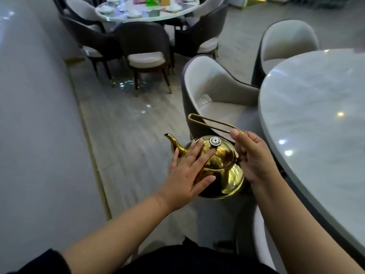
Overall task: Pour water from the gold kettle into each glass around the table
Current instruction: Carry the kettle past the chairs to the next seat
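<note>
The gold kettle [221, 169] hangs in the air in front of me, beside the round marble table [316, 119], its spout pointing left. My right hand [254, 157] grips the near end of its long gold handle [209, 121]. My left hand [189, 171] lies flat with fingers spread on the lid and the kettle's left side, one fingertip touching the silver lid knob [215, 141]. No glass shows on the visible part of the near table.
Beige-and-dark chairs [213, 95] stand against the near table's left edge, one right behind the kettle. A second round table [146, 8], set with dishes and ringed by dark chairs, stands at the far end. A grey wall [29, 115] runs along the left; tiled floor lies between.
</note>
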Available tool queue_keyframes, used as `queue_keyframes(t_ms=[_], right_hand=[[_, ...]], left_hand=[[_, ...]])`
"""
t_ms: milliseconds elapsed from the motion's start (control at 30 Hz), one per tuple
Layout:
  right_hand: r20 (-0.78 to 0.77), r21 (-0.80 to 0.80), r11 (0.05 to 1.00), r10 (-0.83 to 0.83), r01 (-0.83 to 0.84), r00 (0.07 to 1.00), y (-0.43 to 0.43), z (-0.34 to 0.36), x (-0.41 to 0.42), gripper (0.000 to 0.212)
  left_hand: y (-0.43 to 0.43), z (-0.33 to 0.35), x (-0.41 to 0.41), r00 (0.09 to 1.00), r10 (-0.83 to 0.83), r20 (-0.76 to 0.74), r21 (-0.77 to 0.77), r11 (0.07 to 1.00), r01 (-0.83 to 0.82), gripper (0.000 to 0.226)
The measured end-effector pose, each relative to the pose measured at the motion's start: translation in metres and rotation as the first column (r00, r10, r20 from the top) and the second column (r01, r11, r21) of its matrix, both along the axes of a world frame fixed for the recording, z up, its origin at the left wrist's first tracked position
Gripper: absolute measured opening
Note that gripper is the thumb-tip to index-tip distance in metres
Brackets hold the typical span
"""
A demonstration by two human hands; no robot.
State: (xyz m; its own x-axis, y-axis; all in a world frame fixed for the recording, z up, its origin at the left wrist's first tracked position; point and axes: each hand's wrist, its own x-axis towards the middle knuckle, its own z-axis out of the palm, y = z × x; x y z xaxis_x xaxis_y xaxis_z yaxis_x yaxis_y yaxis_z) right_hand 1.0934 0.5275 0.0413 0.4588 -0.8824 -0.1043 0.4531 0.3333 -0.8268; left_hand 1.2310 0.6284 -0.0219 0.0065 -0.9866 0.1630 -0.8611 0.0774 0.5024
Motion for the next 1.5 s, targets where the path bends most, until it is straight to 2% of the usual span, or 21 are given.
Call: queue_keyframes(t_ms=[167,300,533,667,733,967,1133,1267,1500], right_hand=[[0.009,0.038,0.978,-0.203,0.203,0.979,-0.052,0.003,-0.003,0.049],[-0.004,0.024,0.94,-0.341,0.341,0.94,-0.091,-0.001,-0.014,0.041],[0.004,0.016,0.795,-0.607,0.607,0.795,-0.14,-0.01,-0.042,0.046],[-0.027,0.005,0.638,-0.77,0.77,0.638,-0.154,-0.007,-0.065,0.044],[-0.032,-0.012,0.584,-0.811,0.812,0.584,-0.158,-0.007,-0.081,0.04],[-0.106,-0.052,0.394,-0.916,0.917,0.388,-0.159,-0.004,-0.153,0.047],[-0.163,-0.104,0.226,-0.965,0.969,0.207,-0.16,-0.001,-0.193,0.036],[-0.177,-0.076,0.064,-0.983,0.995,0.049,-0.164,-0.007,-0.225,0.05],[-0.219,-0.104,-0.072,-0.971,0.992,-0.093,-0.174,-0.007,-0.259,0.044]], left_hand=[[-0.08,0.003,0.015,0.981,-0.196,0.006,0.007,0.981,0.196,0.056],[-0.149,0.002,0.019,0.919,-0.392,0.041,0.033,0.92,0.391,0.056],[-0.263,0.005,0.0,0.702,-0.711,0.038,0.05,0.703,0.709,0.059],[-0.308,0.005,-0.031,0.562,-0.826,0.055,0.061,0.564,0.823,0.06],[-0.323,0.004,-0.05,0.502,-0.863,0.05,0.067,0.505,0.861,0.06],[-0.349,0.003,-0.135,0.336,-0.941,0.041,0.08,0.338,0.938,0.066],[-0.358,-0.002,-0.192,0.255,-0.966,0.038,0.125,0.258,0.958,0.067],[-0.366,-0.001,-0.23,0.165,-0.986,0.029,0.162,0.167,0.972,0.065],[-0.392,0.0,-0.284,-0.005,-1.0,0.025,0.195,0.0,0.981,0.066]])
